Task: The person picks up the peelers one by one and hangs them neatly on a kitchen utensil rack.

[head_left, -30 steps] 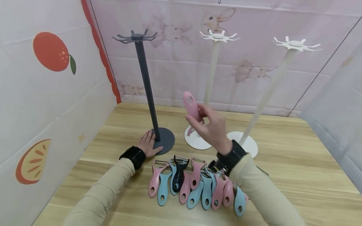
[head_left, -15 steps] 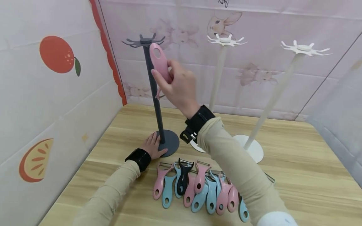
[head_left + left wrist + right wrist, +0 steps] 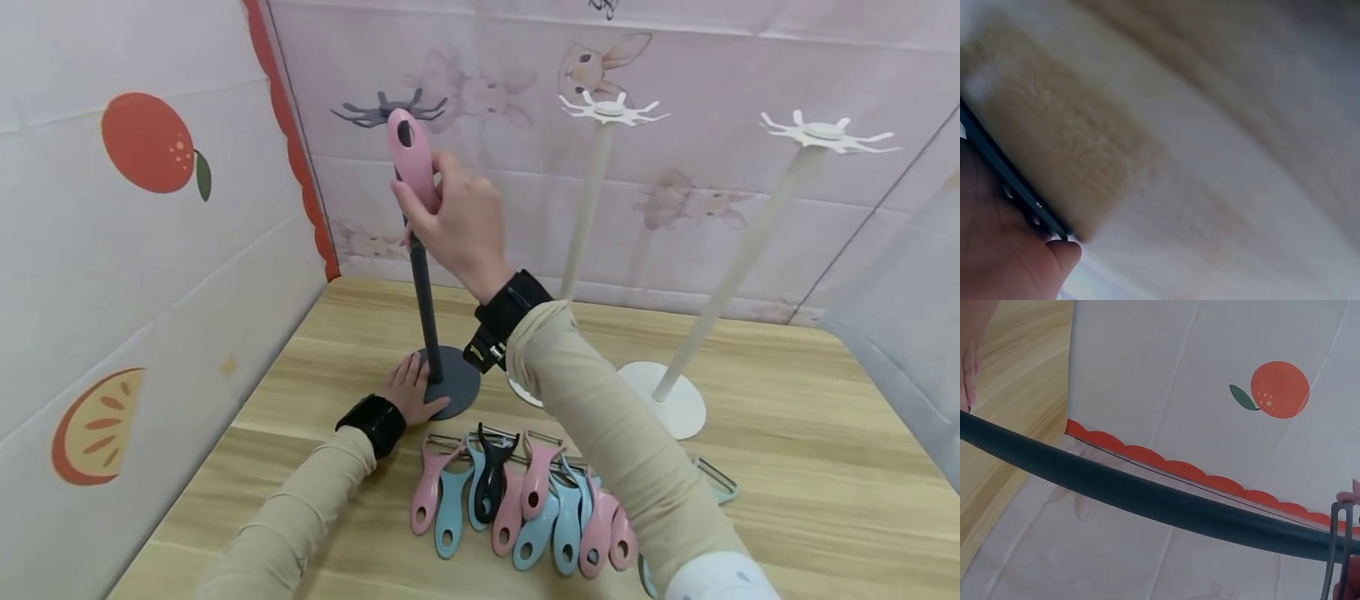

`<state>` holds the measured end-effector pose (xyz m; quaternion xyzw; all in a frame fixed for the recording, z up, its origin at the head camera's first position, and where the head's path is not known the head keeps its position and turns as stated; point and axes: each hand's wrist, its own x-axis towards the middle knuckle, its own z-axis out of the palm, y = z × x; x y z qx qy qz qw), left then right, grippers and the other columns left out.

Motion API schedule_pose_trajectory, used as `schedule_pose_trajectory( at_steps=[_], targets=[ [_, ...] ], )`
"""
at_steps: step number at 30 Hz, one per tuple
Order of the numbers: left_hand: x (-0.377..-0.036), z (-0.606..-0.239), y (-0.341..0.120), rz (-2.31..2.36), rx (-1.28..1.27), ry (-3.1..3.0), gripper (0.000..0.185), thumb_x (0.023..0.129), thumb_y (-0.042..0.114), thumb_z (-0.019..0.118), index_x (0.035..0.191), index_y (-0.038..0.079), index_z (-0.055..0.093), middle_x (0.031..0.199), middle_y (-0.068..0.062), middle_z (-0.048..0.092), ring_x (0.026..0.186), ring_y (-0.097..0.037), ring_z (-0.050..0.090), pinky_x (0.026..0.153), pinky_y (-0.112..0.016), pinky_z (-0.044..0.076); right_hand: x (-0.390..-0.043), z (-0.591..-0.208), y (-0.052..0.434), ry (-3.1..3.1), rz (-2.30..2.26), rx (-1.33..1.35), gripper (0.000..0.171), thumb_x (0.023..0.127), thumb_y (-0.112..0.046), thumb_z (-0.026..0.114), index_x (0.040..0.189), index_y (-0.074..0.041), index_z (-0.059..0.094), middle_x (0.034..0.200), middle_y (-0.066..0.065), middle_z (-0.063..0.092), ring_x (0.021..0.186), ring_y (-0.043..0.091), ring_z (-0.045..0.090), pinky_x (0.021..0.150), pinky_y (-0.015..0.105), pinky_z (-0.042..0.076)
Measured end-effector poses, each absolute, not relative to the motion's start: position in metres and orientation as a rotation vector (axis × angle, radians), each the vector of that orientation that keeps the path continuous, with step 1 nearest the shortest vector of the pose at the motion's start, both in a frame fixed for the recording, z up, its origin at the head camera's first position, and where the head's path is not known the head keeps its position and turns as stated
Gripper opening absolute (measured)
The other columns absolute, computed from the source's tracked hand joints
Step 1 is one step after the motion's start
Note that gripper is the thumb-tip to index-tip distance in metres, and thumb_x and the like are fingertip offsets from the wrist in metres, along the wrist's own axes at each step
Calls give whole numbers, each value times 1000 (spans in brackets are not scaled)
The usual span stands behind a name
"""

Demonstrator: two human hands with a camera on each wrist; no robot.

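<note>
Behind right hand [image 3: 457, 225], peeler [image 3: 411, 158] blade hidden

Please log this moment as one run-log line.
right hand: holds pink plastic peeler at dark grey hook stand | left hand: rests on stand base

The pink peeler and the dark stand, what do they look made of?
Pink peeler: handle looks like smooth moulded plastic, with a soft sheen. Its blade frame is thin grey wire, probably metal. Dark stand: matte grey, uniform; painted metal or plastic, hard to tell which.

Pink peeler [image 3: 411, 158] held upright at grey stand's [image 3: 424, 283] top.
</note>
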<state>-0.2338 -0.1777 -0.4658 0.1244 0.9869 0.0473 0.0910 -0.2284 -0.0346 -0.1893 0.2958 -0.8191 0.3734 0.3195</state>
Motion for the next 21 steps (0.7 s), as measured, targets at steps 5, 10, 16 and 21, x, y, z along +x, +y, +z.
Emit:
schedule_pose_trajectory(
  at_steps=[5,10,16,21],
  targets=[
    [-239,-476,-179,105,390,2959,80,90,54,40,141,-5,24,146,-27,14,135,-37,11,108,-45,13,-230,-199,-32,-2166,964,808,39,87,-25,61,114,2,54,94,11,66,80,16,61,66,20,46],
    [-246,-477,-184,123,396,2953,80,91,54,39,142,-5,21,147,-27,11,135,-38,8,107,-48,12,-226,-212,-21,-2168,965,880,50,88,-23,60,128,3,45,123,14,53,113,21,48,94,22,35],
    [-248,-469,-195,191,348,2891,83,90,55,38,143,-5,17,147,-28,5,135,-39,4,107,-50,10,-210,-237,-2,-2157,902,1040,52,88,-20,59,130,5,42,128,17,48,120,25,41,102,26,26],
    [-248,-464,-206,226,346,2870,84,90,55,36,143,-6,12,147,-30,2,135,-41,1,107,-51,9,-194,-262,16,-2135,862,1166,52,86,-17,61,129,6,43,126,19,48,118,27,42,101,32,29]
  ],
)
